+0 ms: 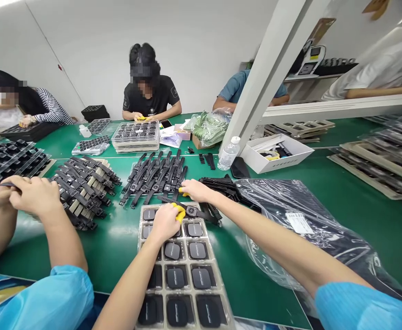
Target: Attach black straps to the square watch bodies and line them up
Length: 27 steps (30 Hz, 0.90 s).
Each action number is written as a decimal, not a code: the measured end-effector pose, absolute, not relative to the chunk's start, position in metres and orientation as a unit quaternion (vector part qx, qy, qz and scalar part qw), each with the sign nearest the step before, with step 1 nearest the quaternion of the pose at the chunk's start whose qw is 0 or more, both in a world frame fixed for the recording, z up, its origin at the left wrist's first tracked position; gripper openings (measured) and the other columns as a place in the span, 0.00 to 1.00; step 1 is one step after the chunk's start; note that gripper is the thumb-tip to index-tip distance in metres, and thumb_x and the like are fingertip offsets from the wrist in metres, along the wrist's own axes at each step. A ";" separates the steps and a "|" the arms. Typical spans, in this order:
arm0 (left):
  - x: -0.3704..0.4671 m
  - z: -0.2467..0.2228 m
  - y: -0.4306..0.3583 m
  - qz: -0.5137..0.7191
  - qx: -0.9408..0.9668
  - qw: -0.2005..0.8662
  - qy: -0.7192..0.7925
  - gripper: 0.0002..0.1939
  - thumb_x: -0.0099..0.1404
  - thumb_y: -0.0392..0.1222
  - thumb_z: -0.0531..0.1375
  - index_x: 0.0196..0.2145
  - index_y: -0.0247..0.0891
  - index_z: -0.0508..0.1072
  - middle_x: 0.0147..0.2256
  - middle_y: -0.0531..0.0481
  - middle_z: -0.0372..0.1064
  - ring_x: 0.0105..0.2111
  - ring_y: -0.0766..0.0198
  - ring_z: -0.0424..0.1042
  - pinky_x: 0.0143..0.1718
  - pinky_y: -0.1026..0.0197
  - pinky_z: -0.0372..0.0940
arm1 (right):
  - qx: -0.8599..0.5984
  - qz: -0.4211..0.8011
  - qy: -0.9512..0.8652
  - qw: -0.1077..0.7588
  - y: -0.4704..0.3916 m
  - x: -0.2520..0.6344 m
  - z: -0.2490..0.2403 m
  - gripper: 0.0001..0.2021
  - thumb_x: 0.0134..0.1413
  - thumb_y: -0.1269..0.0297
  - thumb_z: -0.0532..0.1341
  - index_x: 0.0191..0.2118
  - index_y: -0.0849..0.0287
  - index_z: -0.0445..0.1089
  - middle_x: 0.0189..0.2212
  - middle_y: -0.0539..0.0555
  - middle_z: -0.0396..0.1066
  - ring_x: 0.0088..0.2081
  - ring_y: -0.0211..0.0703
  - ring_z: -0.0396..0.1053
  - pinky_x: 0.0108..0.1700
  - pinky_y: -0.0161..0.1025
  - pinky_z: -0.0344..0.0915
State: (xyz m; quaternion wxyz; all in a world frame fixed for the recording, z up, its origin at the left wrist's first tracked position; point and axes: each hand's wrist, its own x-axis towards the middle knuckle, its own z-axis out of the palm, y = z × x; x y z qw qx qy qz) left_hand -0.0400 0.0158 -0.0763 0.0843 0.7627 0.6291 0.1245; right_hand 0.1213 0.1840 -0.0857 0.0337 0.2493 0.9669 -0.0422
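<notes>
My left hand is closed over the upper part of a beige tray, its yellow-tipped fingers gripping a black watch by the side. The watch's round sensor faces up and its strap stretches to both sides. Just above it, my right hand reaches in from the right with yellow-covered fingertips pressed together at the edge of the rows of black watches; what lies between them is too small to tell. Square black pieces sit in the tray's compartments.
Left of the tray lies a pile of strapped watches, beside a co-worker's hands. On the right are black straps, a plastic-wrapped black bundle, a bottle, a phone and a white box. Other people sit across the table.
</notes>
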 end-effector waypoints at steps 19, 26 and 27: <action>-0.051 -0.078 0.018 0.182 0.760 0.116 0.613 0.13 0.73 0.36 0.56 0.48 0.41 0.79 0.43 0.46 0.78 0.45 0.56 0.75 0.47 0.55 0.71 | 0.425 -0.077 0.898 -0.081 0.189 0.191 -0.037 0.19 0.73 0.57 0.55 0.61 0.59 0.70 0.55 0.66 0.72 0.56 0.56 0.69 0.54 0.46 0.63; -0.065 -0.068 0.011 0.196 0.762 0.045 0.616 0.15 0.70 0.33 0.54 0.46 0.43 0.79 0.43 0.44 0.76 0.47 0.53 0.72 0.49 0.51 0.71 | 0.584 -0.108 0.796 -0.117 0.183 0.287 -0.076 0.14 0.70 0.59 0.57 0.52 0.59 0.73 0.48 0.65 0.74 0.47 0.56 0.75 0.47 0.46 0.67; -0.065 -0.066 0.009 0.167 0.760 0.017 0.627 0.16 0.69 0.32 0.55 0.46 0.43 0.79 0.43 0.43 0.76 0.47 0.51 0.72 0.50 0.50 0.71 | 0.589 -0.115 0.789 -0.131 0.182 0.289 -0.084 0.13 0.70 0.60 0.56 0.52 0.58 0.73 0.48 0.64 0.74 0.47 0.55 0.75 0.47 0.45 0.67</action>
